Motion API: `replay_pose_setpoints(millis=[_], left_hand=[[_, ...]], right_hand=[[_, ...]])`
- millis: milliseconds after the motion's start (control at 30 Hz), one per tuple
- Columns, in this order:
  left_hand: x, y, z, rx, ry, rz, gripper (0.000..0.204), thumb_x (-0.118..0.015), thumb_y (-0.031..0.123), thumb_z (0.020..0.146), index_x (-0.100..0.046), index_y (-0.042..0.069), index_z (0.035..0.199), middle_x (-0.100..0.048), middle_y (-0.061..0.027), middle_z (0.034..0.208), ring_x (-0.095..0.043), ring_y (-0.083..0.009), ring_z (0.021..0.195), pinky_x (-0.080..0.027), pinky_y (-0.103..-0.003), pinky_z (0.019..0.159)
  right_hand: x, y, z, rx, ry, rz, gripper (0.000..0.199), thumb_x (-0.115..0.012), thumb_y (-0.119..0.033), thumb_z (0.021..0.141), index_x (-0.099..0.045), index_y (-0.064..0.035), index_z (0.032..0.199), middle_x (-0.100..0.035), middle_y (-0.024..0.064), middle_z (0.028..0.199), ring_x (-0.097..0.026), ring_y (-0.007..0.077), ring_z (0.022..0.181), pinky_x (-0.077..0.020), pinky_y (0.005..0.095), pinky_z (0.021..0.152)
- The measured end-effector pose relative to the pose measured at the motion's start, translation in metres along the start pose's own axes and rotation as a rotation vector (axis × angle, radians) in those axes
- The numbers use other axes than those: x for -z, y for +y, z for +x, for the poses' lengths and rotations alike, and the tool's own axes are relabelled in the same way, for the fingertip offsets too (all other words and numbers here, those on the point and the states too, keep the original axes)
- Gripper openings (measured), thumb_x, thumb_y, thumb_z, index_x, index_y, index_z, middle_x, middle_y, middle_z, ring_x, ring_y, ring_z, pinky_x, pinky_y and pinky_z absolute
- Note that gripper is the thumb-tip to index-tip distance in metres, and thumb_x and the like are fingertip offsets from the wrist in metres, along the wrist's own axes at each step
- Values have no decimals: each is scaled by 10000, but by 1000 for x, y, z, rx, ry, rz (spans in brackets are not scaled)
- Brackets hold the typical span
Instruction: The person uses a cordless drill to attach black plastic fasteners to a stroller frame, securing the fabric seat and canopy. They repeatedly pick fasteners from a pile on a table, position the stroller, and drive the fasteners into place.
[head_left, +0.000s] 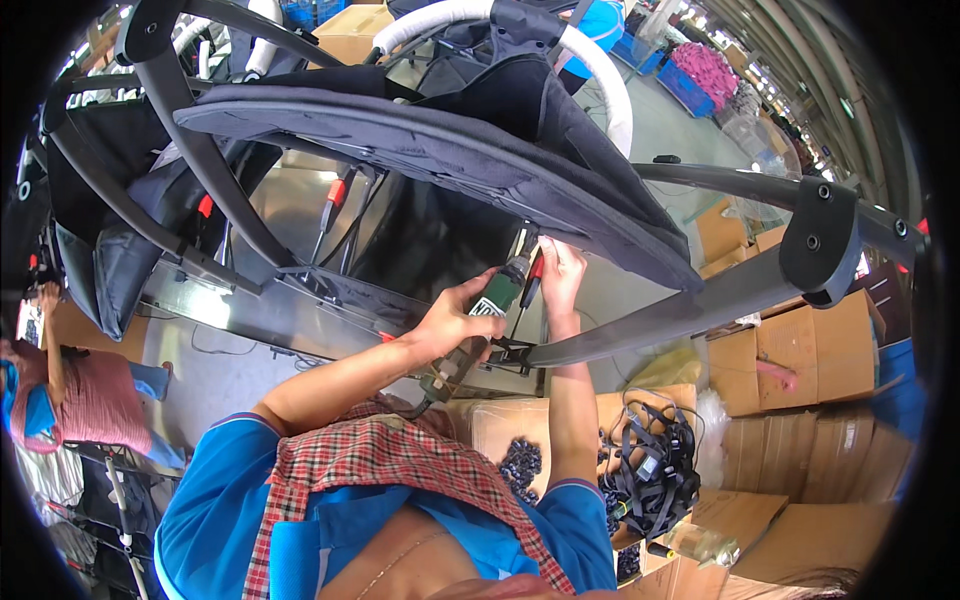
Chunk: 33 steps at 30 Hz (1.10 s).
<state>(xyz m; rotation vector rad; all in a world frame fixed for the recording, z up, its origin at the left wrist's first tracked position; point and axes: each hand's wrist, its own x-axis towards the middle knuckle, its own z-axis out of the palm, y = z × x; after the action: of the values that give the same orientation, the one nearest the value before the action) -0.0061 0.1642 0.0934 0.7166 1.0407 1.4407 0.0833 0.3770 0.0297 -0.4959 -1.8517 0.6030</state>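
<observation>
My left hand is wrapped round a dark green electric screwdriver, whose cable hangs from its lower end. The driver's tip points up at the underside of a black fabric panel, which looks like part of a stroller seat. Beside that tip, my right hand pinches at the panel's lower edge. Whatever lies between its fingers is hidden. A red-handled part hangs just left of the right fingers. Thick dark grey frame tubes curve round the panel on both sides.
Behind the panel rises a hoop wrapped in white. Cardboard boxes stand at the right. Black straps and small dark parts lie on a cardboard surface near my right arm. Another person is at the far left.
</observation>
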Motion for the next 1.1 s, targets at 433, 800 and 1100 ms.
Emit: replay_pose_setpoints(millis=[433, 800, 1100], left_hand=[[4, -3, 1, 13, -56, -141, 818, -654, 140, 833, -209, 102, 1518, -603, -81, 811, -608, -174, 561, -496, -293, 503], [72, 51, -112, -24, -372, -166, 892, -671, 379, 861, -167, 47, 1518, -595, -108, 829, -603, -150, 614, -481, -247, 504], [188, 75, -207, -547, 358, -193, 625, -498, 466, 964, -382, 29, 1396, -606, -135, 882, -577, -152, 527, -475, -287, 447]], right_hand=[[6, 11, -7, -167, -68, 15, 154, -653, -53, 873, -702, 13, 1003, -706, 170, 945, -662, 251, 888, -482, 358, 877], [7, -12, -42, -246, -141, -131, 380, -624, -82, 892, -520, 45, 1234, -670, 218, 991, -660, 275, 894, -531, 379, 812], [15, 10, -17, -525, -449, 318, 62, -594, -23, 887, -553, -4, 928, -587, 44, 684, -592, 132, 548, -499, 282, 512]])
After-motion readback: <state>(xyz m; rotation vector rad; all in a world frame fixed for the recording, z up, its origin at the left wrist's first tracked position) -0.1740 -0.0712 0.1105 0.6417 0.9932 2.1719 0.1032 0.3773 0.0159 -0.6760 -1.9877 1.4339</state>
